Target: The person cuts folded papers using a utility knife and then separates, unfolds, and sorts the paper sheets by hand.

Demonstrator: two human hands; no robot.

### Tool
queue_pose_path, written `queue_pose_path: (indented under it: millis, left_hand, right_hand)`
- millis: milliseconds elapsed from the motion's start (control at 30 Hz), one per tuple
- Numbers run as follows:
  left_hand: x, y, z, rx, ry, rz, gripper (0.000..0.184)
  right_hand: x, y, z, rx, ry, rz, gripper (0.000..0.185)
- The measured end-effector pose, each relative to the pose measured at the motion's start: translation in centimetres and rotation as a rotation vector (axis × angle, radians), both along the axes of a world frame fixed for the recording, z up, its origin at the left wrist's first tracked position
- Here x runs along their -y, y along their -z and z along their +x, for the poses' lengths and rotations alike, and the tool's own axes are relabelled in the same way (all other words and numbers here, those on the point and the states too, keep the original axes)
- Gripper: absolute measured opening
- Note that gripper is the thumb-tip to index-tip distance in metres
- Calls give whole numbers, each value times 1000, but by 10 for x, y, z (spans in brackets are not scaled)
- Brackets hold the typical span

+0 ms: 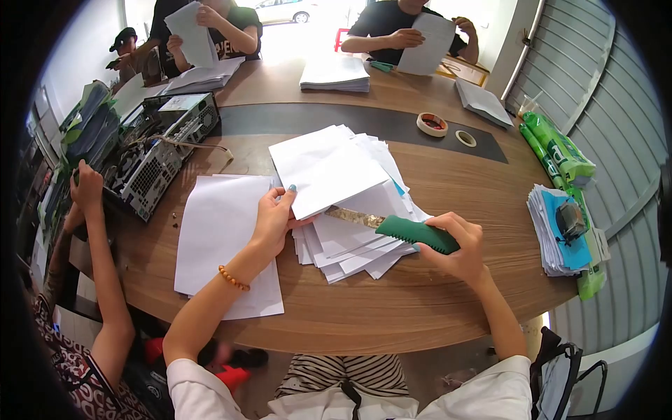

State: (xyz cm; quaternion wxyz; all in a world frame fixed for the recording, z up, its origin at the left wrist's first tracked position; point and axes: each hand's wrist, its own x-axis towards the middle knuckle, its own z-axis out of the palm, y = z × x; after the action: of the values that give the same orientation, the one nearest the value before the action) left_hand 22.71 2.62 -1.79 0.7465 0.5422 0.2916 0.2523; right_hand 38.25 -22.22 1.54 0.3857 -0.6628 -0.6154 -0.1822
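Observation:
My left hand (275,218) pinches the lower left corner of a folded white sheet (329,168), thumb on top. My right hand (455,245) is closed round the green handle (418,234) of a knife. Its stained blade (355,217) points left, and its tip reaches the lower edge of the folded sheet. Under both lies an untidy pile of white papers (350,253). Left of the pile, partly behind my left forearm, a flat stack of larger white sheets (217,231) rests on the wooden table (336,315).
An open computer case (164,150) stands at the left, near another person's hands (87,187). Tape rolls (432,125) lie beyond the pile. Green packages (560,150) and a paper stack (553,238) line the right edge. People across the table hold sheets, beside paper stacks (334,75).

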Motion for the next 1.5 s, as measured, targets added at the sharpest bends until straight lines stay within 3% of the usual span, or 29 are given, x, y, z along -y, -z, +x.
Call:
queue_pose_path:
  millis: [367, 867, 1133, 1500]
  left_hand:
    - [3, 6, -1, 60, 21, 116, 16]
    - [3, -5, -6, 64, -131, 361, 16]
    - [12, -5, -5, -3, -43, 454, 11]
    - [3, -2, -4, 65, 38, 417, 7]
  right_hand:
    - [-2, 6, 2, -14, 145, 35, 27]
    - [14, -10, 20, 28, 277, 123, 29]
    - [10, -10, 13, 113, 203, 86, 30]
    - [21, -14, 26, 4, 237, 89, 28]
